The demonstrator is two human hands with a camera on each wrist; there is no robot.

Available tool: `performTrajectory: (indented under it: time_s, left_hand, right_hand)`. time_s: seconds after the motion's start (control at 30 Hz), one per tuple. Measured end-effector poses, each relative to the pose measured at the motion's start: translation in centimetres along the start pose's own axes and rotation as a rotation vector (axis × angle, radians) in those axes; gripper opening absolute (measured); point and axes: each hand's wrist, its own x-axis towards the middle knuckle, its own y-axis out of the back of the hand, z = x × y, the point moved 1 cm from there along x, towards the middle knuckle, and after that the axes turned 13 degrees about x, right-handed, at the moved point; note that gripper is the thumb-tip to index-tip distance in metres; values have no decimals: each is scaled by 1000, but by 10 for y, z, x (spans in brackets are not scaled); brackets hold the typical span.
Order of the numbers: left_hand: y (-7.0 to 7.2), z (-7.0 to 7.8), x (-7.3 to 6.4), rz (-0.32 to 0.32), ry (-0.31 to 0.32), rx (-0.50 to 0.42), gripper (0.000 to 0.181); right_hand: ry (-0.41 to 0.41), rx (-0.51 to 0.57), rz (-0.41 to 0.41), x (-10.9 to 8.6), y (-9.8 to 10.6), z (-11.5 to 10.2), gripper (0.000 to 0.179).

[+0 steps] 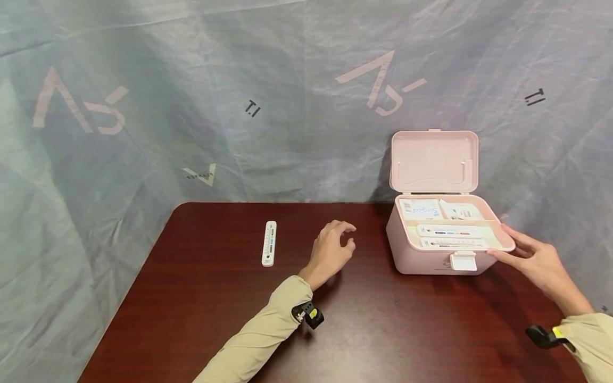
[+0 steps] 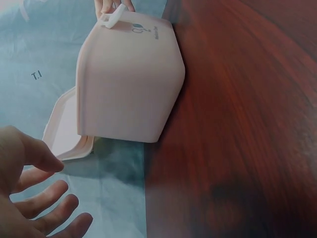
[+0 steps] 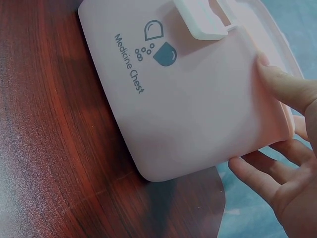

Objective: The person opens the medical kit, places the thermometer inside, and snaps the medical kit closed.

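Note:
A pink medicine chest (image 1: 423,260) stands with its lid (image 1: 435,162) raised on the right of the table. My right hand (image 1: 538,260) holds its front right corner, thumb on the front face and fingers along the side, as the right wrist view shows. Inside, two white thermometers (image 1: 450,231) lie in the front compartment; packets (image 1: 421,209), one printed "Surgical", fill the back. My left hand (image 1: 330,249) hovers left of the chest, fingers loosely bent around nothing. Farther left, another white thermometer (image 1: 269,243) lies lengthwise on the table.
The dark red wooden table (image 1: 215,298) ends at a grey cloth (image 1: 287,133) hung behind it and along both sides. A white latch (image 1: 463,261) juts from the chest's front. Black straps (image 1: 308,314) with small devices sit on both wrists.

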Motion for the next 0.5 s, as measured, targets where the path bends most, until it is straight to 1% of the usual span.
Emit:
performTrajectory:
  time_s: [0.37, 0.5]
  left_hand:
    - [2, -18, -10, 8, 58, 30, 26]
    - [5, -26, -15, 8, 83, 46, 26]
  right_hand:
    - [11, -3, 1, 1, 0, 2, 76]
    - [15, 21, 4, 1, 1, 3, 76]
